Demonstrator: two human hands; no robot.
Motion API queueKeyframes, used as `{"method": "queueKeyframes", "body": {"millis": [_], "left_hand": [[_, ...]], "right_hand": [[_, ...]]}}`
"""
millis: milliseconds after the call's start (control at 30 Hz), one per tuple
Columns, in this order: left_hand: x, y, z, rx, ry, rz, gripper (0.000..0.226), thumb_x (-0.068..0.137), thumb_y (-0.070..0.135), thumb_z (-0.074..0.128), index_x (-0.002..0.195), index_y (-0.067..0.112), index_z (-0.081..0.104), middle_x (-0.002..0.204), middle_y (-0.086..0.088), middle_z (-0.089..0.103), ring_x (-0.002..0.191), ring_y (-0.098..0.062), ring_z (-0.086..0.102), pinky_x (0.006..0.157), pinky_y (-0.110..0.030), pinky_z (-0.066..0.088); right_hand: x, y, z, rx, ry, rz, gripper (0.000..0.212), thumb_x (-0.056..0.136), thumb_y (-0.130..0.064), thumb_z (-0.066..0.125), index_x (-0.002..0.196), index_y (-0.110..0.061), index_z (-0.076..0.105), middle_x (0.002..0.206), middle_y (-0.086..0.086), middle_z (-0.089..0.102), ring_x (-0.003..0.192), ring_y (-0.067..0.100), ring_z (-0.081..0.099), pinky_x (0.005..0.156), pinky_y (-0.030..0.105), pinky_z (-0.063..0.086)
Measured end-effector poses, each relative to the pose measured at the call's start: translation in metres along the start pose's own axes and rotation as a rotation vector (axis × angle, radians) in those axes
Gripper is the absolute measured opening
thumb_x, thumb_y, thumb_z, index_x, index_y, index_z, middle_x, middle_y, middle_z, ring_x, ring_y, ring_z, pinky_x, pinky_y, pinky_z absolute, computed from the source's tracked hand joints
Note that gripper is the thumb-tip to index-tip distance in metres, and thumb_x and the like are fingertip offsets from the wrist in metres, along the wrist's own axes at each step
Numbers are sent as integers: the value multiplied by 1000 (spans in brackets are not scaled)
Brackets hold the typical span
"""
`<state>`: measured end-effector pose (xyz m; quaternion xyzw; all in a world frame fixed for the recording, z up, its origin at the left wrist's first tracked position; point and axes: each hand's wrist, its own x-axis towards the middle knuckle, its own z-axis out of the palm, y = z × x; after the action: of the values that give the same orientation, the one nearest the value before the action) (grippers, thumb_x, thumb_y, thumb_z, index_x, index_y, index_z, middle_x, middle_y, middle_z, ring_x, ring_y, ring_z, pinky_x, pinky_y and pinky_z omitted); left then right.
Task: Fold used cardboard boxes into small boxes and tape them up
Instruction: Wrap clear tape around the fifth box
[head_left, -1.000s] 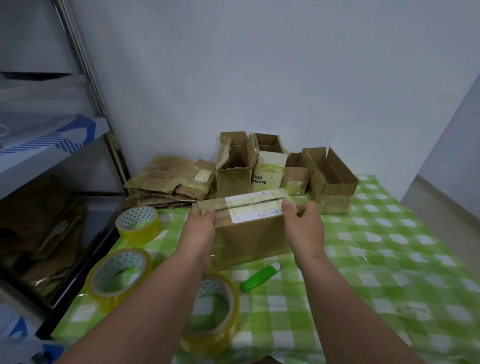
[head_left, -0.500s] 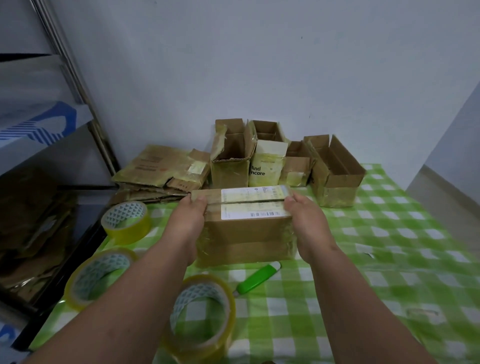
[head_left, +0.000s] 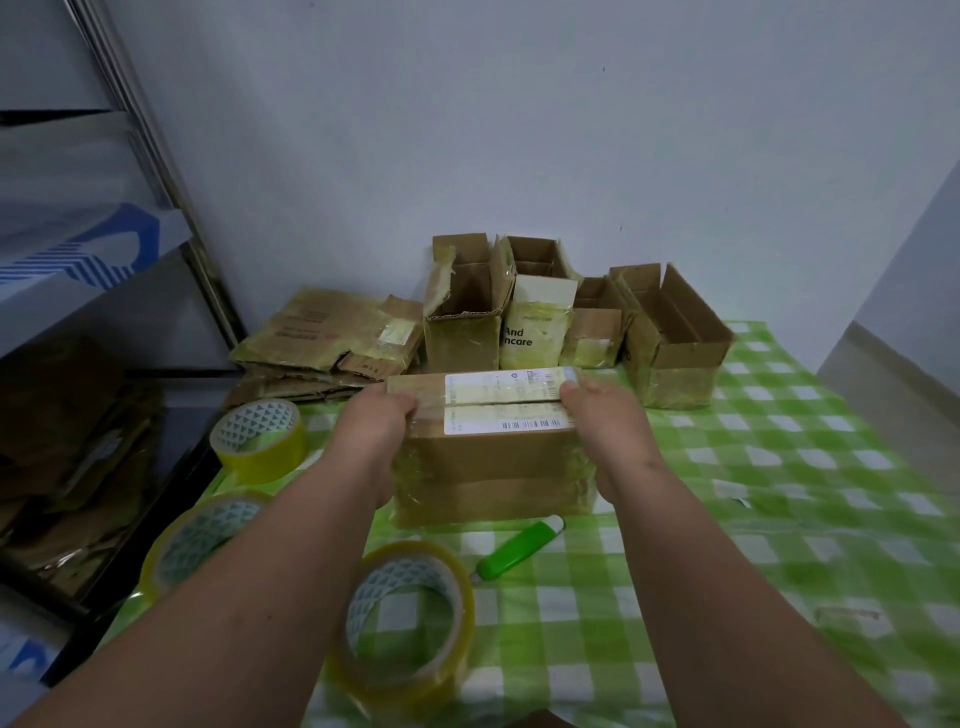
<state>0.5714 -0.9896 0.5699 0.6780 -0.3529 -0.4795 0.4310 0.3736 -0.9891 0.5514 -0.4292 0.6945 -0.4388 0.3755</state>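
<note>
Brown cardboard makes up the box (head_left: 493, 457) that stands on the table (head_left: 779, 493), which has a green and white checked cloth. The left hand (head_left: 371, 436) grips the box's left end and the right hand (head_left: 605, 431) grips its right end, fingers curled over the top edge. A white label with a barcode lies across the closed top flaps; its small print is too blurry to read.

Behind it, against the wall, stand open boxes (head_left: 675, 338). A pale one (head_left: 535, 327) shows the words "And" and "ncare". Flat cardboard (head_left: 327, 338) is piled to the left, with red print too small to read.

Three rolls of yellow tape (head_left: 410, 623) sit near the table's left edge. A green cutter (head_left: 519, 548) lies just in front of the box. Open cloth spreads out to the right.
</note>
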Motion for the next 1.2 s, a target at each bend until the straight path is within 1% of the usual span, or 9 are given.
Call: {"method": "queueKeyframes", "body": {"millis": [67, 200, 333, 533, 633, 733, 833, 967, 1200], "left_hand": [[-4, -1, 2, -9, 19, 36, 26, 101, 17, 46, 123, 18, 61, 109, -4, 65, 105, -29, 60, 100, -41, 47], [-12, -4, 5, 152, 36, 163, 53, 106, 20, 38, 156, 26, 23, 149, -11, 41, 120, -29, 47, 91, -32, 37], [-5, -10, 1, 249, 49, 247, 50, 107, 35, 35, 155, 26, 28, 157, -6, 33, 138, -29, 36, 107, -35, 32], [-2, -14, 2, 390, 134, 251, 46, 106, 22, 36, 152, 19, 34, 155, -9, 38, 138, -31, 38, 110, -34, 32], [-5, -12, -3, 543, 104, 436, 55, 106, 18, 32, 156, 8, 14, 165, -11, 7, 151, -28, 6, 122, -36, 7], [0, -20, -15, 955, 39, 629, 69, 102, 52, 21, 157, 17, -1, 164, 0, -15, 150, -17, -15, 120, -38, -5], [5, -24, -24, 1225, -19, 659, 83, 93, 68, 13, 157, 19, -7, 164, 3, -16, 150, -15, -17, 121, -41, -8], [-4, -23, -19, 1318, -28, 722, 63, 102, 53, 9, 157, 26, -7, 165, 5, -11, 150, -16, -17, 121, -44, -9], [-8, -37, -10, 1279, -135, 769, 91, 92, 70, 36, 155, 27, -14, 162, 6, -21, 148, -16, -23, 124, -44, 3]], "right_hand": [[-2, -1, 1, -10, 8, -13, 40, 102, -29, 47, 139, -15, 54, 126, 4, 63, 105, 21, 59, 93, 35, 47], [-9, -2, -1, -56, -15, -53, 42, 105, -31, 40, 142, -15, 51, 131, 4, 60, 116, 24, 57, 104, 41, 44], [-12, -4, -5, -77, -4, -97, 49, 105, -42, 36, 151, -27, 37, 155, 1, 38, 141, 26, 36, 113, 40, 30], [-5, -1, 6, -126, 107, -163, 39, 104, -27, 41, 142, -24, 52, 144, 2, 52, 112, 23, 59, 95, 37, 50], [-4, -2, 4, -359, 62, -232, 46, 107, -27, 31, 152, -18, 36, 151, 6, 44, 132, 28, 47, 105, 37, 41], [-11, -1, -3, -570, 28, -429, 52, 106, -31, 25, 157, -20, 16, 165, -2, 12, 147, 22, 25, 117, 43, 27], [-25, 9, -3, -865, -16, -623, 68, 96, -55, 12, 156, -23, 17, 165, -6, 2, 152, 15, 6, 123, 49, 6], [-32, 9, -4, -1098, -71, -598, 95, 79, -81, -2, 157, -26, 1, 164, -7, -11, 152, 16, -9, 119, 53, -10], [-31, 2, -8, -1114, -156, -521, 71, 89, -78, 19, 152, -51, 1, 163, -11, -17, 152, 19, -11, 118, 59, -10]]}}
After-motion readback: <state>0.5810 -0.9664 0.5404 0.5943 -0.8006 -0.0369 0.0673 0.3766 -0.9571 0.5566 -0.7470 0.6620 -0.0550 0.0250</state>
